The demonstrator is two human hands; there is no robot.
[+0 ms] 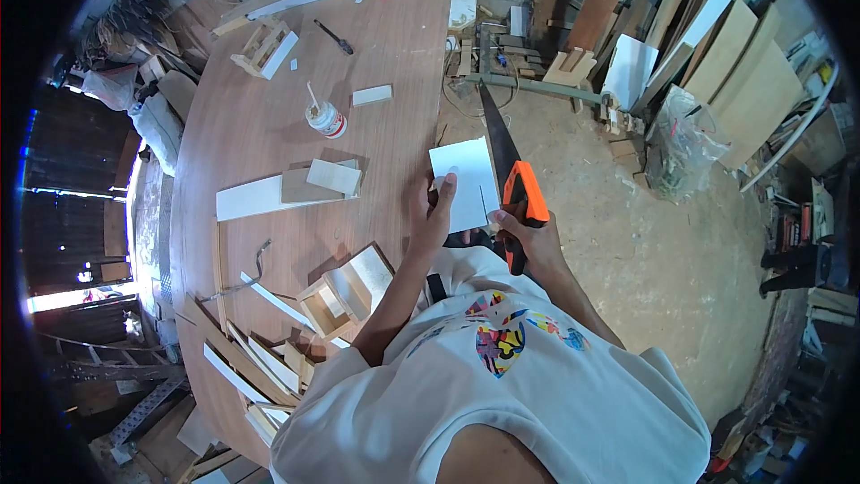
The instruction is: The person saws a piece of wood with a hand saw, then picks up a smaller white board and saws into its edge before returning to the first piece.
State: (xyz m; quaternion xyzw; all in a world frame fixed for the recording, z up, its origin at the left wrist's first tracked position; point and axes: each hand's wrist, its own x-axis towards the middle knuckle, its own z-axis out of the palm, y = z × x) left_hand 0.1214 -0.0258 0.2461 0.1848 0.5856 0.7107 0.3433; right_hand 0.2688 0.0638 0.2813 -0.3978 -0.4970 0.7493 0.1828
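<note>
My left hand grips a white board by its left edge, with the thumb lying on the face. A short dark line runs up from the lower part of that face. My right hand is wrapped round the orange and black handle of a handsaw. Its dark blade points away from me, alongside the right edge of the board. The right thumb reaches the board's lower right edge. Both hands are in front of my body, by the right edge of the wooden table.
On the table are an open glue jar with a stick in it, a small white block, a screwdriver, stacked white pieces, a wooden box piece and offcuts. Boards lean at the right wall near a plastic bag.
</note>
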